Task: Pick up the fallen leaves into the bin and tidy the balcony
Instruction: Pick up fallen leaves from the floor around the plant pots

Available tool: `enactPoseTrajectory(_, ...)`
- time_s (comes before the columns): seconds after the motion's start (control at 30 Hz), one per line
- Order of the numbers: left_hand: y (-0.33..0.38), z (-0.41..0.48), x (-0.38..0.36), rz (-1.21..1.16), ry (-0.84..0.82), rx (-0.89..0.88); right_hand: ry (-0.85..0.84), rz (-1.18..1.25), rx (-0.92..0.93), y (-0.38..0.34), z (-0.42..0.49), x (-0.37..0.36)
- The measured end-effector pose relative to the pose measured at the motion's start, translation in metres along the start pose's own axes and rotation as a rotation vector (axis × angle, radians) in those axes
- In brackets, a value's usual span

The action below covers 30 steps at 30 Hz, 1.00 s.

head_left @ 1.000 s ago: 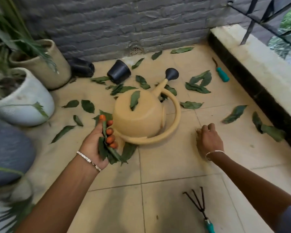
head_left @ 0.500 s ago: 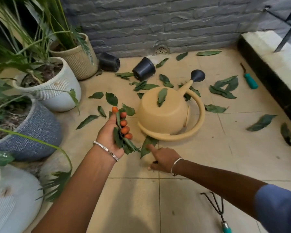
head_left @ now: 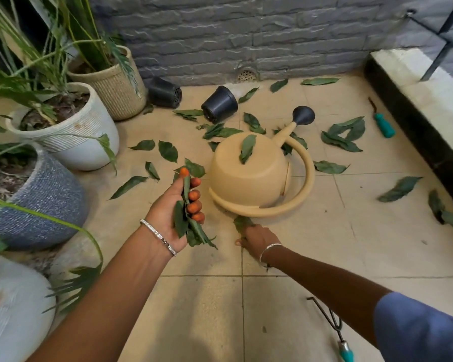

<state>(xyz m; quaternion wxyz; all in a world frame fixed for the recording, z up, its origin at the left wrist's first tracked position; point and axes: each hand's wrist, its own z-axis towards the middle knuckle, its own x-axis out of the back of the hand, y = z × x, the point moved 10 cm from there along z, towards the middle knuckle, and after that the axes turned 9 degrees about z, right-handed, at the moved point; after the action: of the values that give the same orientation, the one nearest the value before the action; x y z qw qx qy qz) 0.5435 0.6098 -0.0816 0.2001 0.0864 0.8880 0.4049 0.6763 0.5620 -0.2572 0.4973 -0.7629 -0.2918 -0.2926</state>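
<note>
My left hand (head_left: pixel 173 215) is shut on a bunch of green leaves (head_left: pixel 186 226), held above the tiled floor (head_left: pixel 311 252) left of an overturned tan watering can (head_left: pixel 256 176). My right hand (head_left: pixel 256 241) is low on the floor in front of the can, its fingers closed on a leaf (head_left: pixel 240 222) that lies partly under the can's handle. One leaf (head_left: pixel 247 148) rests on top of the can. Several more leaves lie scattered around it, such as one leaf (head_left: pixel 399 188) to the right and another (head_left: pixel 127 186) to the left. No bin is in view.
Potted plants stand along the left: a white pot (head_left: pixel 71 137), a blue-grey pot (head_left: pixel 42 202), a woven pot (head_left: pixel 115 92). Two black pots (head_left: pixel 220 104) lie tipped near the brick wall. A teal-handled tool (head_left: pixel 383 126) lies by the raised ledge (head_left: pixel 429 100). A hand rake (head_left: pixel 335 327) lies bottom right.
My right hand swung from the open floor on the right to the leaf by the can's handle and closed on it. The view shifted left, so the plant pots show more.
</note>
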Motion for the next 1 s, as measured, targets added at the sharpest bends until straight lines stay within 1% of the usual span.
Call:
enactPoseTrajectory(0.1, -0.005, 0.003, -0.015, 0.015, -0.031, 0.009, 0.049, 0.001, -0.036, 0.022, -0.037, 0.007)
enactPoseTrajectory(0.2, -0.011, 0.007, -0.036, 0.034, -0.056, 0.014, 0.179, 0.187, -0.087, 0.047, -0.077, 0.033)
enactPoseTrajectory(0.3, -0.021, 0.010, -0.065, 0.058, -0.104, 0.030, 0.322, 0.524, -0.258, 0.082, -0.116, 0.071)
enactPoseTrajectory(0.37, -0.029, 0.010, -0.087, 0.073, -0.135, 0.045, 0.401, 0.758, -0.339, 0.101, -0.140, 0.095)
enactPoseTrajectory(0.47, -0.045, 0.013, -0.118, 0.112, -0.165, 0.081, 0.578, 1.116, -0.397, 0.125, -0.166, 0.128)
enactPoseTrajectory(0.53, -0.057, 0.017, -0.134, 0.136, -0.176, 0.112, 0.653, 1.340, -0.413, 0.134, -0.179, 0.145)
enactPoseTrajectory(0.67, -0.073, 0.024, -0.153, 0.144, -0.162, 0.172, 0.666, 1.582, -0.436, 0.137, -0.184, 0.168)
enactPoseTrajectory(0.73, -0.065, 0.023, -0.158, 0.156, -0.110, 0.138, 0.650, 1.765, -0.412, 0.129, -0.177, 0.172)
enactPoseTrajectory(0.77, -0.055, 0.022, -0.161, 0.173, -0.074, 0.091, 0.642, 1.852, -0.404, 0.123, -0.173, 0.175)
enactPoseTrajectory(0.87, -0.023, 0.012, -0.170, 0.216, 0.038, -0.040, 0.639, 2.013, -0.447, 0.102, -0.171, 0.184)
enactPoseTrajectory(0.93, -0.012, 0.003, -0.178, 0.182, 0.079, -0.029, 0.637, 2.129, -0.425, 0.086, -0.178, 0.198)
enactPoseTrajectory(1.0, -0.010, -0.005, -0.184, 0.111, 0.106, 0.015, 0.626, 2.269, -0.362, 0.072, -0.190, 0.216)
